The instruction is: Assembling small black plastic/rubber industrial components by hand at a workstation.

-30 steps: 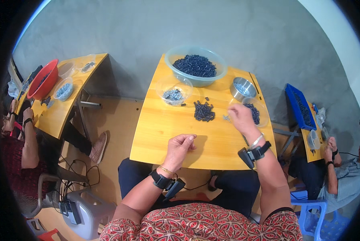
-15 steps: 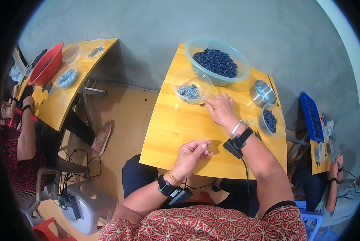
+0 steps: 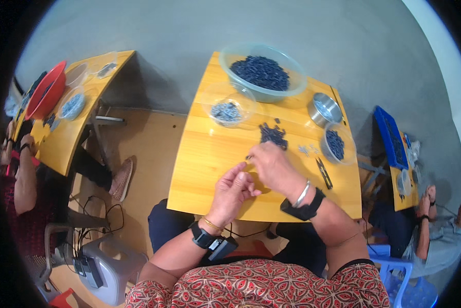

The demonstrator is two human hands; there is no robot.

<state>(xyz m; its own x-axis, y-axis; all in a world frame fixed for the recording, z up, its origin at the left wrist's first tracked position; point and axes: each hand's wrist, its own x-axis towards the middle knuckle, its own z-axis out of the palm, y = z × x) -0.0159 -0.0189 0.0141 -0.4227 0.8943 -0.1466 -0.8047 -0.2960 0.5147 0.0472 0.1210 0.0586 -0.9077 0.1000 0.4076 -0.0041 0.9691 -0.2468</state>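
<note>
Table: your yellow wooden table (image 3: 204, 169) carries everything.
Large bowl: clear large bowl (image 3: 262, 72) of dark pieces, 12 o'clock.
Right hand: your right hand (image 3: 271, 167) pinches a small dark piece (image 3: 249, 157).
Left hand: your left hand (image 3: 234, 187), fingers curled, contents unclear.
Loose pile: dark loose pile (image 3: 273, 135), 1 o'clock of your hands.

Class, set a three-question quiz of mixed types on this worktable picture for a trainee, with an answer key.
1. True or false: the large clear bowl at the far edge of the wooden table holds dark small parts.
2. Multiple choice: where do the left hand and right hand stand? A) far apart at opposite table corners B) close together over the table's near half C) inside the large bowl
3. Fill in: the loose pile of dark parts lies just beyond the ____ hand.

Key: 1 true; 2 B; 3 right.
</note>
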